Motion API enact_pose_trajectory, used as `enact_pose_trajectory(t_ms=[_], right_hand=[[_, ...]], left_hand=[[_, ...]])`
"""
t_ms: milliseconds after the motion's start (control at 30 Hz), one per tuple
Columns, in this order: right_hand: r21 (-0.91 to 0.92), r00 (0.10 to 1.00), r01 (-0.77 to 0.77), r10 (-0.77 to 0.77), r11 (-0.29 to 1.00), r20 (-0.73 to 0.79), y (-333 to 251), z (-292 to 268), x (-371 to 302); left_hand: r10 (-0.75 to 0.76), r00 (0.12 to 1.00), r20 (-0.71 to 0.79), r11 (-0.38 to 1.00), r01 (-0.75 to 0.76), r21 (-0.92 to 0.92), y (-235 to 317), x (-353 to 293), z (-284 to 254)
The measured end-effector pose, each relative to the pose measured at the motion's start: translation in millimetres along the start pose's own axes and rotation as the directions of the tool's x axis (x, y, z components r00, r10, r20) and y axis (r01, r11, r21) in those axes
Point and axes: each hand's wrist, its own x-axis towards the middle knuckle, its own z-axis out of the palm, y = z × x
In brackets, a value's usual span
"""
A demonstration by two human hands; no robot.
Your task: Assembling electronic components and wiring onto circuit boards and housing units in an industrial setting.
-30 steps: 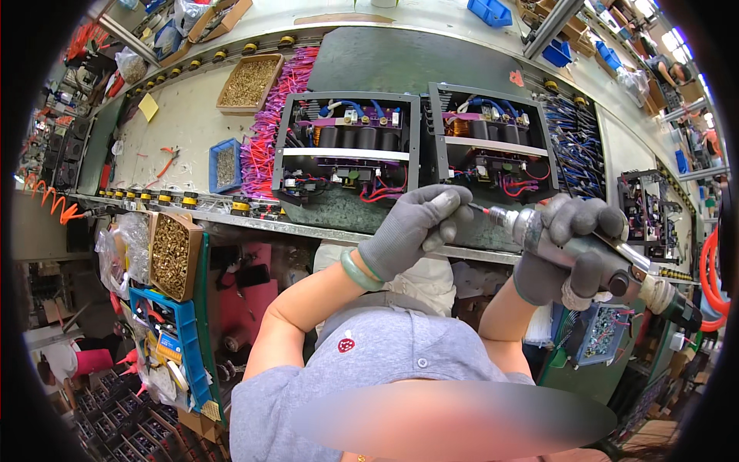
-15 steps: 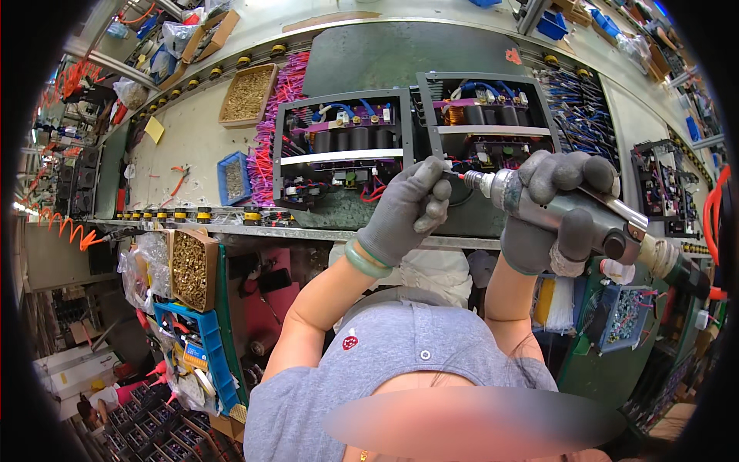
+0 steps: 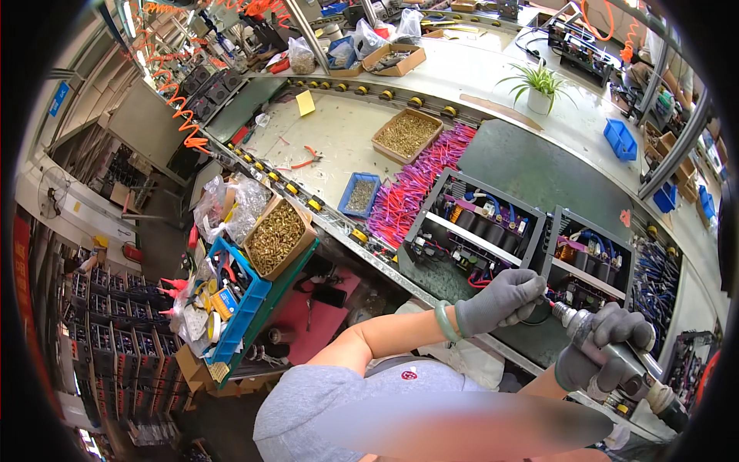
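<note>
My gloved right hand (image 3: pixel 616 339) is wrapped round a pistol-shaped power driver (image 3: pixel 571 320), whose bit points left. Just off that bit, my gloved left hand (image 3: pixel 504 302) has its thumb and fingers pinched together. Whatever lies in the pinch is too small to make out. Behind my hands, two open-topped electronic units stand side by side: a left unit (image 3: pixel 472 240) and a right unit (image 3: pixel 586 279). Each has a dark metal frame, a pale crossbar, black cylinders and coloured wires. Both hands are over the near edge of these units.
Left of the units lie pink and red wires (image 3: pixel 412 185), a blue bin (image 3: pixel 360 194) of small parts and a cardboard box (image 3: pixel 408 135) of brass pieces. Blue-black wires (image 3: pixel 656 281) lie at right. Near the bench edge stand another brass-filled box (image 3: pixel 281 239) and a blue crate (image 3: pixel 245 304).
The view has swung left, so the bench and both hands sit farther right and lower in the picture. My left hand is still pinched near the driver's bit; the right keeps its grip.
</note>
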Motion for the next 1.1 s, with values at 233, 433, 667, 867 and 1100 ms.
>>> enact_pose_trajectory(t_ms=[233,433,667,867,1100], right_hand=[[-0.373,0.858,-0.001,-0.191,0.928,-0.477,-25,19,-3],[-0.392,0.805,-0.07,-0.181,0.917,-0.566,-35,16,-5],[-0.523,0.715,-0.178,-0.256,0.834,-0.651,-48,8,-8],[-0.52,0.684,-0.075,-0.335,0.851,-0.648,-47,7,5],[-0.571,0.64,-0.039,-0.419,0.82,-0.645,-26,18,27]], left_hand=[[0.593,0.803,0.063,0.337,-0.319,0.886,41,43,-15],[0.306,0.927,0.219,-0.385,-0.089,0.919,23,77,2],[0.148,0.944,0.294,-0.389,-0.218,0.895,11,135,15],[0.0,0.855,0.518,-0.372,-0.481,0.794,12,164,17],[-0.065,0.843,0.534,-0.392,-0.514,0.763,15,195,24]])
